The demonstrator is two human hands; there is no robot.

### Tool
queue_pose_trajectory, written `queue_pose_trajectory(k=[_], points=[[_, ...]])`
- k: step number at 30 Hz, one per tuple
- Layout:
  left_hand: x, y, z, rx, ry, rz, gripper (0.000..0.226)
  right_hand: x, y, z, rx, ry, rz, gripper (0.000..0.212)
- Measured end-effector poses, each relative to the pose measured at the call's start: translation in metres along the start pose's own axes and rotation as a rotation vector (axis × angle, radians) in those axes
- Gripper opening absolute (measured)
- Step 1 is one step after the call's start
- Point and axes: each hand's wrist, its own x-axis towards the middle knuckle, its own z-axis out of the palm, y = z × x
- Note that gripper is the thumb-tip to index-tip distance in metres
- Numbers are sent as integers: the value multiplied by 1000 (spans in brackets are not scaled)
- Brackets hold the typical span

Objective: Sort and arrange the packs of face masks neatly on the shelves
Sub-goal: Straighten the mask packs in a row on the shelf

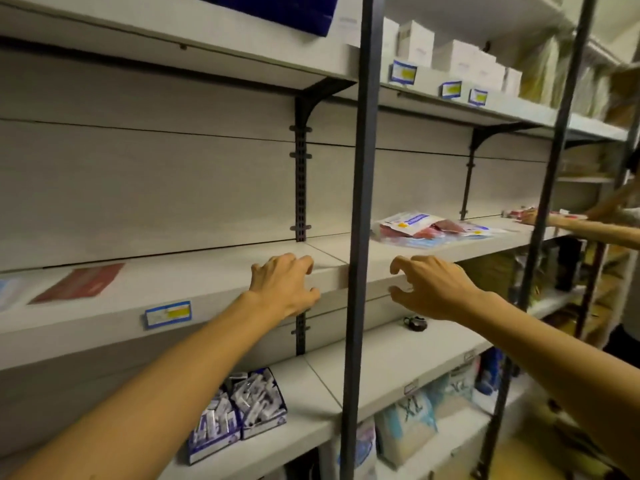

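Note:
A loose heap of face mask packs, red and blue in clear wrappers, lies on the middle shelf right of the dark upright post. A flat red pack lies far left on the same shelf, with a pale blue pack at the frame's edge. My left hand hovers at the shelf's front edge, fingers loosely curled and holding nothing. My right hand reaches forward beside the post, fingers spread and bent, also holding nothing. Both hands are apart from the packs.
A dark vertical post stands between my hands. Another person's hands work at the shelf's far right. White boxes fill the upper shelf. A blue box of small sachets sits on the lower shelf, with XL bags below.

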Motion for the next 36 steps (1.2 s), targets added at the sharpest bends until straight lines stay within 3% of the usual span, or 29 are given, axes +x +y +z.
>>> queue_pose_trajectory(k=[17, 22, 36], points=[[137, 190, 56, -121, 39, 276, 38, 21, 191, 30, -93, -48, 127, 39], [205, 209, 81, -153, 98, 270, 40, 69, 246, 46, -104, -50, 141, 37], [347, 256, 158, -30, 78, 189, 37, 145, 374, 115, 46, 12, 174, 34]])
